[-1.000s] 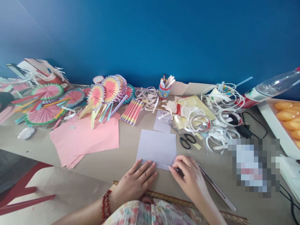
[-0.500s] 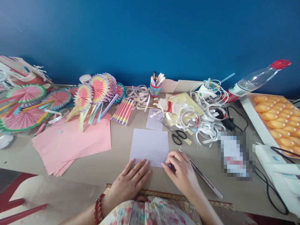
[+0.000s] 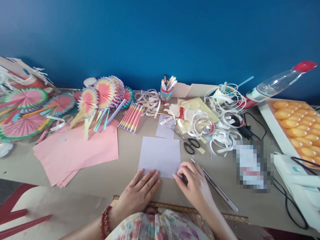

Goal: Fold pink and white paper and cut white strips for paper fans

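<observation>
A lavender sheet of paper (image 3: 159,155) lies flat on the table in front of me. My left hand (image 3: 141,190) rests palm down with its fingers stretched over the sheet's near left edge. At the near right corner, my right hand (image 3: 191,180) has its fingers curled, thumb and forefinger pinching the paper's edge. Beside that hand lies a slim cutter-like tool (image 3: 221,191), partly covered by the wrist. Black-handled scissors (image 3: 192,145) are just beyond the sheet's right side. Behind it is a smaller lavender piece of paper (image 3: 165,128).
Pink sheets (image 3: 82,150) are at left, below several folded paper fans (image 3: 106,93). A pleated striped paper (image 3: 131,117) and a pen cup (image 3: 165,95) stand farther back. Tape rolls and paper strips (image 3: 222,138) pile up at right, near a tilted bottle (image 3: 272,85) and a blurred-out item (image 3: 251,166).
The view has shifted very slightly. Both hands and the lavender sheet stay practically in place.
</observation>
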Available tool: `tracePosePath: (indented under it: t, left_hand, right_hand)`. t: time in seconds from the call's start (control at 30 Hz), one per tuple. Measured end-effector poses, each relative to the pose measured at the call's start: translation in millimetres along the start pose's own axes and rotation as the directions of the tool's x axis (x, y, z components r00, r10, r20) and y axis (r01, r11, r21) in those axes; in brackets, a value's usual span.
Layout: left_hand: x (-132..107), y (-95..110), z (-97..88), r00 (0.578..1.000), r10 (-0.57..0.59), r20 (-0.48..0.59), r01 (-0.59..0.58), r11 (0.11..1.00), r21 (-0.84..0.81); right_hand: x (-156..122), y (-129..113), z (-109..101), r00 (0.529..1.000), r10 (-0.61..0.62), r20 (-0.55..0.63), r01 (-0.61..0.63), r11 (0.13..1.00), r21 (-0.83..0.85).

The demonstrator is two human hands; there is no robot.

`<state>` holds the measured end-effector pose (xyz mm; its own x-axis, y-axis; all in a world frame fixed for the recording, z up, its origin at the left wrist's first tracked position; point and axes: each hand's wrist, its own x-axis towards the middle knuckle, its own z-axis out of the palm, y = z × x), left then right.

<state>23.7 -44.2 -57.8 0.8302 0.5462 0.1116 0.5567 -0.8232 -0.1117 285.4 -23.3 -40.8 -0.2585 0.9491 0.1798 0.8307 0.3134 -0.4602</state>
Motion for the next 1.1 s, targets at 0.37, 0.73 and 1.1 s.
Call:
tracePosePath:
  t: [0.37, 0.73, 1.1]
  left_hand:
    - [11, -1, 3.0, 0.993, -0.111, -0.041, 0.105, 0.987, -0.118]
    - [15, 1, 1.1, 0.990, -0.135, -0.044, 0.123, 0.969, -0.212]
    - [13, 0, -9.7, 0.993, -0.115, -0.012, 0.112, 0.979, -0.168]
  right_hand:
    - [-6, 0, 3, 0.999, 0.010, -0.038, -0.006, 0.995, 0.096]
    - [-22, -22, 4, 0.966, -0.255, 0.047, 0.260, 0.953, -0.155]
    - [-46, 1, -5, 0.989, -0.128, 0.073, 0.146, 0.916, -0.374]
